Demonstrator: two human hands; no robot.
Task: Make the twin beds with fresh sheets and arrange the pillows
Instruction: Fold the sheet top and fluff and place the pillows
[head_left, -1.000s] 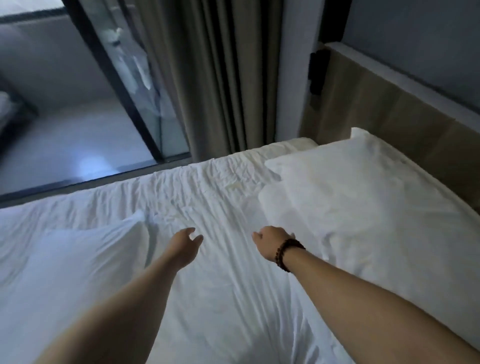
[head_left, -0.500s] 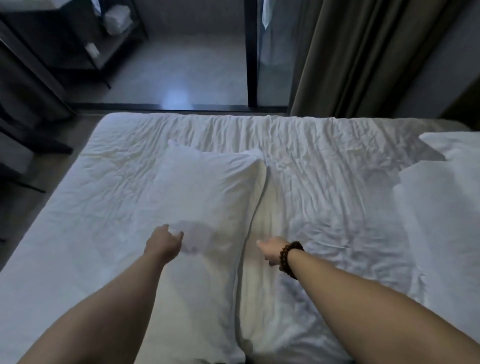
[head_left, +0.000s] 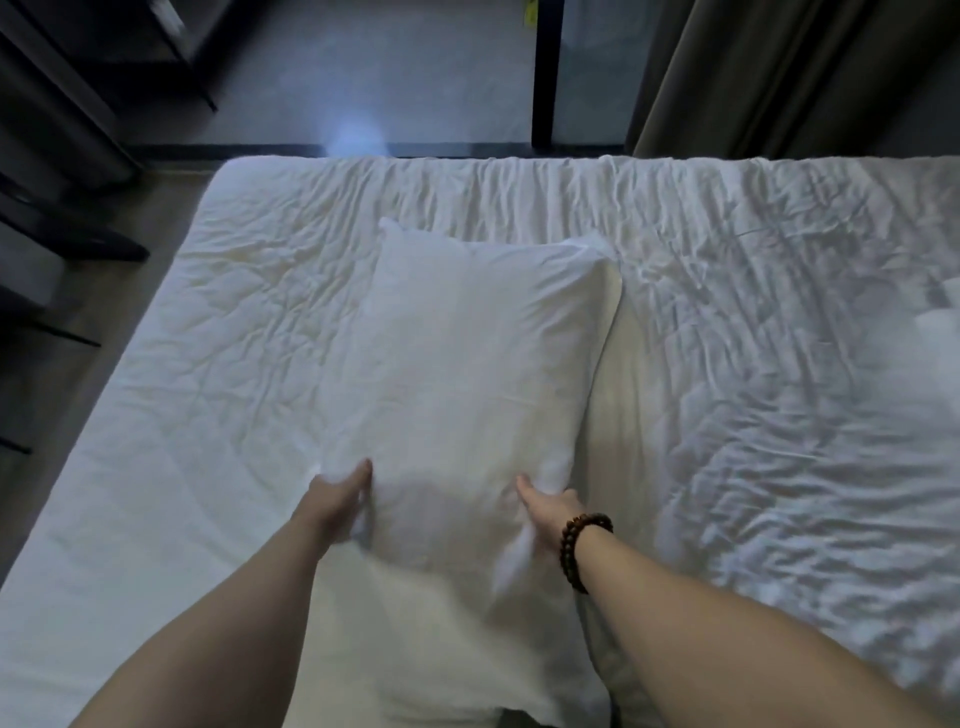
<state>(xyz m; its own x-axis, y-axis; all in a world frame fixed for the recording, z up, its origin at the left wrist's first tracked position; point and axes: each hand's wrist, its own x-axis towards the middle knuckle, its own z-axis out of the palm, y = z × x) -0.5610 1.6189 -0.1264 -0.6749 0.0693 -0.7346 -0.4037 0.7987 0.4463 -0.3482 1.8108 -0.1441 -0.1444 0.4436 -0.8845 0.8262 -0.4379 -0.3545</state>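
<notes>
Wrinkled white sheet (head_left: 753, 312) already covers the mattress, its creases not yet smoothed. A white pillow (head_left: 483, 364) lies at centre; the left hand (head_left: 335, 501), toward 7 o'clock, and the right hand (head_left: 553, 504), toward 5 o'clock, grip its side edges. Placing the pillows seems still to be done.

Left grip (head_left: 337, 499) and right grip (head_left: 550, 506) now clutch the pillow (head_left: 467, 364).

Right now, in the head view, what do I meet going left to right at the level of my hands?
From the left: brownish floor → left hand → plump white rectangular pillow → right hand → dark beaded bracelet.
</notes>
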